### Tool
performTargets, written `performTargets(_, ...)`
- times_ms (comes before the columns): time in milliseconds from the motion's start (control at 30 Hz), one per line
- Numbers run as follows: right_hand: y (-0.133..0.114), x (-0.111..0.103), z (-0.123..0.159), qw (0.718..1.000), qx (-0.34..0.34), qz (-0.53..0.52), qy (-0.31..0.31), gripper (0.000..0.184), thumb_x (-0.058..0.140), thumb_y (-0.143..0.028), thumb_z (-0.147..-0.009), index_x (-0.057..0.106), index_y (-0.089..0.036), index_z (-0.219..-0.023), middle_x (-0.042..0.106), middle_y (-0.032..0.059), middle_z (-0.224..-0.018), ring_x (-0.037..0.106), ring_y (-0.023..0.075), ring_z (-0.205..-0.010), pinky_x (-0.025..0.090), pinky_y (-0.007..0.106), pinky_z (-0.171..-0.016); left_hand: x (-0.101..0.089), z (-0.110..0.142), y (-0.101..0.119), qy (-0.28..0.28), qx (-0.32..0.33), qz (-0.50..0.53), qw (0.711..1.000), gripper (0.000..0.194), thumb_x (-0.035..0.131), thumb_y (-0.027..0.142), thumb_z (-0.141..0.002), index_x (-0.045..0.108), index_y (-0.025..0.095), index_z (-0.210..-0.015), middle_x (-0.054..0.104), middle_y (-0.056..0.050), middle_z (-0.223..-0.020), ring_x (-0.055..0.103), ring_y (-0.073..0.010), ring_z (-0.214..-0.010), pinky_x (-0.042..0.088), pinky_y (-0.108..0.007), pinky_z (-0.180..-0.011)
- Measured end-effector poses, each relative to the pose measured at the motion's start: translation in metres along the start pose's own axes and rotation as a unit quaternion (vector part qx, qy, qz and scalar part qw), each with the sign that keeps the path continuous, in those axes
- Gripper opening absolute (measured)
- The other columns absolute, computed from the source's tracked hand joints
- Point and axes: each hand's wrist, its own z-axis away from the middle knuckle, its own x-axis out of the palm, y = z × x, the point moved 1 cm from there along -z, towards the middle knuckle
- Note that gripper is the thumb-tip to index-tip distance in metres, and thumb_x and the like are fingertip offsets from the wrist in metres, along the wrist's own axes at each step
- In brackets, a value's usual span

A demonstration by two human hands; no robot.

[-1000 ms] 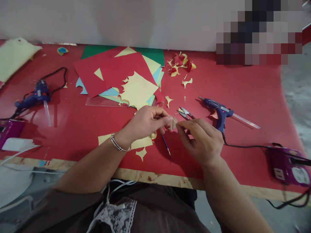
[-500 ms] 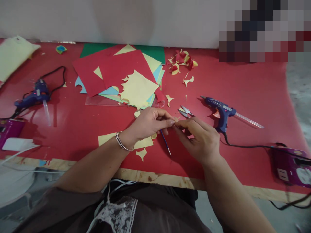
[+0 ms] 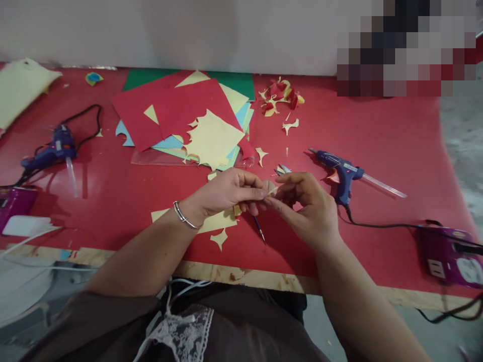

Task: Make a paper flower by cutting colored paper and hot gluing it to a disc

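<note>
Between the tips of both hands is a small pale yellow paper piece [image 3: 272,191], partly hidden by the fingers. My left hand [image 3: 236,190] pinches it with thumb and forefinger. My right hand [image 3: 313,208] meets it from the other side, its thumb against the lower edge and its forefinger close above. Just behind the fingers lie scissors [image 3: 284,169], mostly covered by my right hand. A thin blue stick with a metal tip [image 3: 260,230] rests below my left fingers. Beside it are a yellow paper sheet [image 3: 221,222] and a pointed yellow offcut [image 3: 219,239].
A blue glue gun [image 3: 341,170] lies right of my hands, its cord running to a purple box [image 3: 451,256]. Another glue gun [image 3: 56,148] lies at left. Coloured sheets [image 3: 177,110] are stacked at the back, near a heap of red and yellow scraps [image 3: 281,95].
My right fingers have spread somewhat and lifted around the paper piece, which now shows edge-on. My left hand stays nearly in place. The view has shifted slightly.
</note>
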Motion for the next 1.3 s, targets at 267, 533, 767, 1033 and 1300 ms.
performTargets(267, -0.005, -0.002, -0.001, 0.999, -0.007, 0.017, -0.039, 0.029, 0.082, -0.051, -0.094, 0.078, -0.022, -0.095, 0.073, -0.0008, -0.072, 0.058, 0.0120, -0.056, 0.049, 0.025, -0.055, -0.004, 0.000, -0.003, -0.025, -0.037, 0.017, 0.999, 0.014, 0.082, 0.024, -0.092, 0.077, 0.016, -0.082, 0.083, -0.007, -0.080, 0.074, -0.0109, -0.058, 0.053, -0.017, -0.051)
performTargets(533, -0.004, -0.002, -0.002, 0.999, -0.006, -0.002, -0.041, 0.018, 0.081, -0.040, -0.095, 0.080, -0.022, -0.092, 0.079, 0.0012, -0.081, 0.059, 0.0118, -0.058, 0.048, 0.025, -0.056, -0.003, 0.001, -0.001, -0.042, -0.040, 0.036, 0.998, 0.011, 0.083, 0.023, -0.088, 0.080, 0.013, -0.086, 0.084, -0.010, -0.080, 0.075, -0.0122, -0.058, 0.055, -0.017, -0.051)
performTargets(767, -0.005, -0.004, -0.004, 0.999, 0.003, -0.001, -0.035, 0.010, 0.081, -0.029, -0.092, 0.078, -0.022, -0.085, 0.075, -0.0008, -0.074, 0.057, 0.0113, -0.058, 0.045, 0.025, -0.057, -0.002, -0.001, -0.003, -0.023, -0.037, 0.025, 0.999, 0.010, 0.082, 0.021, -0.087, 0.077, 0.013, -0.088, 0.083, -0.009, -0.083, 0.076, -0.0123, -0.060, 0.057, -0.018, -0.053)
performTargets(1033, -0.002, -0.004, -0.005, 0.998, 0.043, -0.016, -0.039, 0.016, 0.080, -0.033, -0.091, 0.075, -0.021, -0.083, 0.072, -0.0007, -0.072, 0.056, 0.0117, -0.059, 0.042, 0.026, -0.057, 0.004, -0.001, -0.006, 0.020, -0.019, -0.046, 0.999, 0.012, 0.080, 0.024, -0.087, 0.073, 0.015, -0.091, 0.077, -0.005, -0.076, 0.075, -0.0146, -0.059, 0.053, -0.019, -0.044)
performTargets(1300, 0.000, -0.004, -0.006, 0.996, 0.075, -0.027, -0.049, 0.021, 0.080, -0.039, -0.090, 0.075, -0.020, -0.083, 0.070, -0.0004, -0.071, 0.053, 0.0118, -0.059, 0.040, 0.027, -0.057, 0.006, -0.001, -0.005, 0.045, 0.016, -0.069, 0.996, 0.015, 0.081, 0.025, -0.087, 0.071, 0.015, -0.091, 0.074, -0.003, -0.068, 0.074, -0.0142, -0.058, 0.053, -0.018, -0.045)
